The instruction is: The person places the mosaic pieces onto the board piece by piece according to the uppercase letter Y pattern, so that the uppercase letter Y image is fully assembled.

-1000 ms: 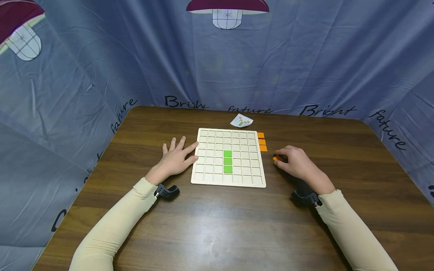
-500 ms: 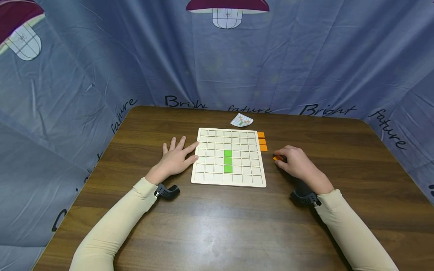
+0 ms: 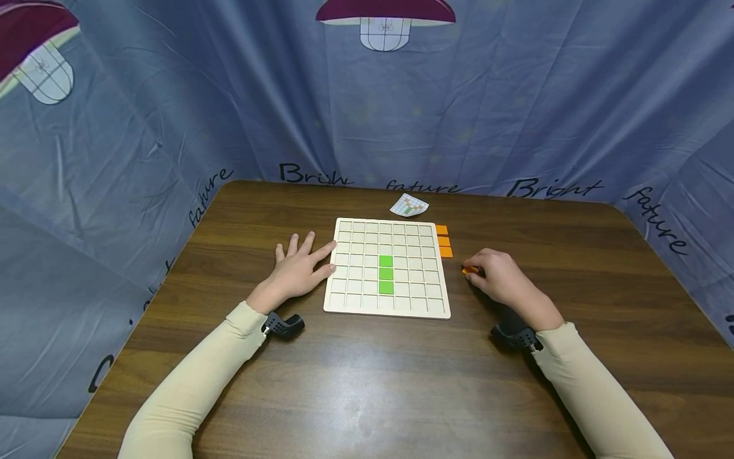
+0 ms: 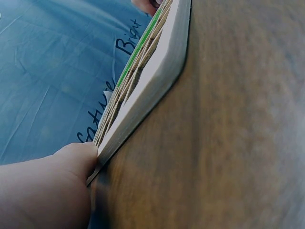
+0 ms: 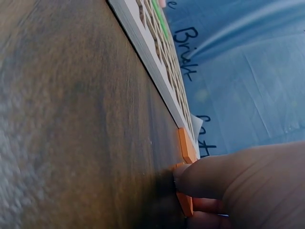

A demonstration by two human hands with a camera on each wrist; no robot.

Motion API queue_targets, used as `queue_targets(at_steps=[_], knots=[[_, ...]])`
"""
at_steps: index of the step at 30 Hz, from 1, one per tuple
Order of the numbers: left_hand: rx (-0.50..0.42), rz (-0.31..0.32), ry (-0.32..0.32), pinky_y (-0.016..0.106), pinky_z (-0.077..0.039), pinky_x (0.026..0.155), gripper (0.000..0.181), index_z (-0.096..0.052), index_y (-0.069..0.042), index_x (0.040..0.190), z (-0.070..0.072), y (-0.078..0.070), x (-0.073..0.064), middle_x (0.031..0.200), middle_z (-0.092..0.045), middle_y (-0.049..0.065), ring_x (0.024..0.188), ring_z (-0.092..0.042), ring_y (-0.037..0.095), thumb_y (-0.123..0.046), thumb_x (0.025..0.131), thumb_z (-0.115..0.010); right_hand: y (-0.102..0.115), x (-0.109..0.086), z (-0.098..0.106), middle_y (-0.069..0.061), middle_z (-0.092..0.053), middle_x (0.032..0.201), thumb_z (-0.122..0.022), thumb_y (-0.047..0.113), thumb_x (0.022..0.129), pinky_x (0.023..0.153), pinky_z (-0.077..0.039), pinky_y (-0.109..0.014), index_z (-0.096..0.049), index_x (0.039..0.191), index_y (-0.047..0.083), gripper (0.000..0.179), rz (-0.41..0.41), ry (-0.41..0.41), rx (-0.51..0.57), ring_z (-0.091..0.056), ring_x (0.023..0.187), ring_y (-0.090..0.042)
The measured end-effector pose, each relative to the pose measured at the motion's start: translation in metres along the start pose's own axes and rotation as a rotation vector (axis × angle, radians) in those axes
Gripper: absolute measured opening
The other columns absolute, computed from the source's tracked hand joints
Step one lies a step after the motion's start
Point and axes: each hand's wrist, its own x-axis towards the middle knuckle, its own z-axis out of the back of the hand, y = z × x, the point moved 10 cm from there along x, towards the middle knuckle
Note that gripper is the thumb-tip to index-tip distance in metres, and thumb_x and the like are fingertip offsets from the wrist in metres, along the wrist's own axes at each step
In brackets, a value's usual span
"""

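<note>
A pale grid board (image 3: 350,301) lies flat on the table, with several square cells. Three green tiles (image 3: 387,274) sit in a column near its middle. My left hand (image 3: 294,273) rests on the table with fingers spread, thumb and forefinger touching the board's left edge; the left wrist view shows the thumb (image 4: 78,157) against that edge. To the right of the board, my right hand (image 3: 500,275) pinches an orange tile (image 5: 185,202) between thumb and fingers, low at the tabletop. More orange tiles (image 3: 444,241) lie along the board's upper right edge.
A small paper card (image 3: 410,204) printed with a coloured grid pattern lies behind the board. Blue curtains (image 3: 487,95) hang round the back and sides of the wooden table (image 3: 355,389).
</note>
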Motion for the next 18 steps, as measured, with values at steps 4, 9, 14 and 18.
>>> queue_targets(at_steps=[4,9,14,18], knots=[[-0.004,0.001,-0.001,0.08,-0.002,0.116,0.061,-0.029,-0.033,0.162,-0.0002,0.0004,0.0001,0.17,-0.011,0.024,0.155,-0.001,0.056,-0.054,0.106,-0.041,0.0001,-0.0002,-0.0008,-0.02,-0.074,0.1,-0.076,0.005,0.089,0.083,-0.057,-0.052,-0.077,0.106,-0.006,0.02,-0.006,0.002,-0.001,-0.069,0.089,-0.031],[-0.007,0.005,0.002,0.079,-0.002,0.116,0.062,-0.028,-0.034,0.162,-0.0004,0.0007,-0.0001,0.171,-0.01,0.023,0.155,0.0,0.056,-0.055,0.106,-0.041,-0.0001,-0.0002,-0.0013,-0.021,-0.074,0.1,-0.075,0.003,0.088,0.083,-0.057,-0.052,-0.077,0.105,-0.006,0.019,0.003,-0.01,-0.004,-0.069,0.09,-0.032],[-0.011,0.01,0.008,0.079,-0.001,0.116,0.062,-0.028,-0.034,0.162,-0.0008,0.0012,-0.0002,0.171,-0.01,0.023,0.155,0.0,0.056,-0.055,0.106,-0.041,-0.0002,0.0,-0.0015,-0.021,-0.074,0.099,-0.075,0.003,0.088,0.083,-0.057,-0.052,-0.077,0.105,-0.006,0.019,0.014,-0.018,-0.006,-0.069,0.09,-0.032],[-0.014,0.007,0.01,0.079,-0.001,0.116,0.062,-0.027,-0.034,0.162,-0.0007,0.0011,-0.0005,0.171,-0.009,0.023,0.155,0.001,0.056,-0.055,0.106,-0.041,0.0004,0.0005,-0.0011,-0.02,-0.074,0.099,-0.075,0.003,0.088,0.083,-0.057,-0.052,-0.077,0.105,-0.006,0.019,0.017,-0.023,0.002,-0.069,0.089,-0.032]])
